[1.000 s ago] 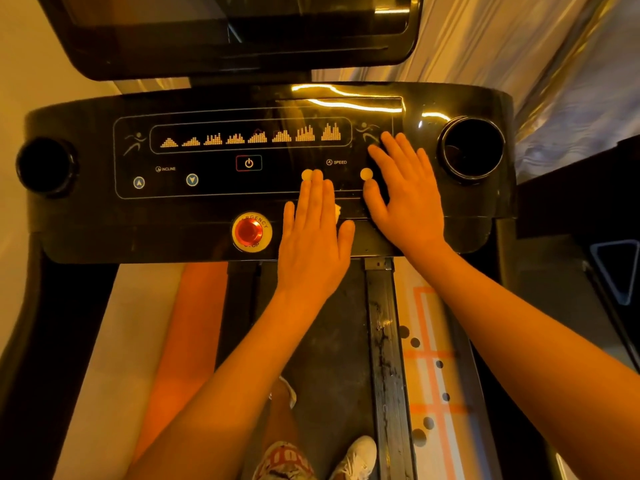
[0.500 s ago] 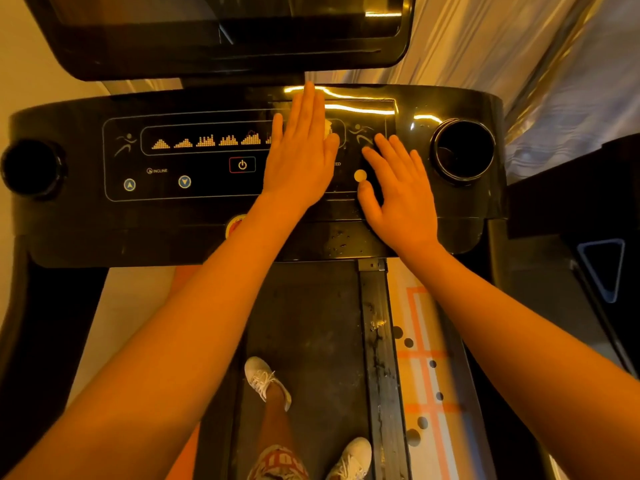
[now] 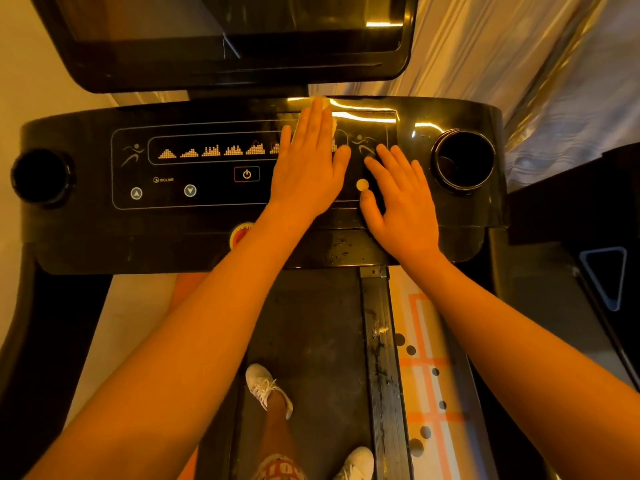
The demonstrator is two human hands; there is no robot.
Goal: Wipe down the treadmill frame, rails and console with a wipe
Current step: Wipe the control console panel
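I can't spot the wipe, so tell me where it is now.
Head view, top centre of the console: the wipe lies under the flat fingers of the left hand, pale edges peeking out below the screen.

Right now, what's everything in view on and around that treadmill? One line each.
console: 1, black, across the middle
screen: 1, black, above console
cup holders: 2, black, console ends
power button: 1, red-outlined, panel centre
arrow buttons: 2, bluish, panel lower left
stop button: 1, red, half hidden under a forearm
wipe: 1, pale, panel top, mostly covered
belt: 1, dark, below console
shoes: 2, white, bottom centre
left hand: 1, flat on wipe
right hand: 1, flat on console's right side
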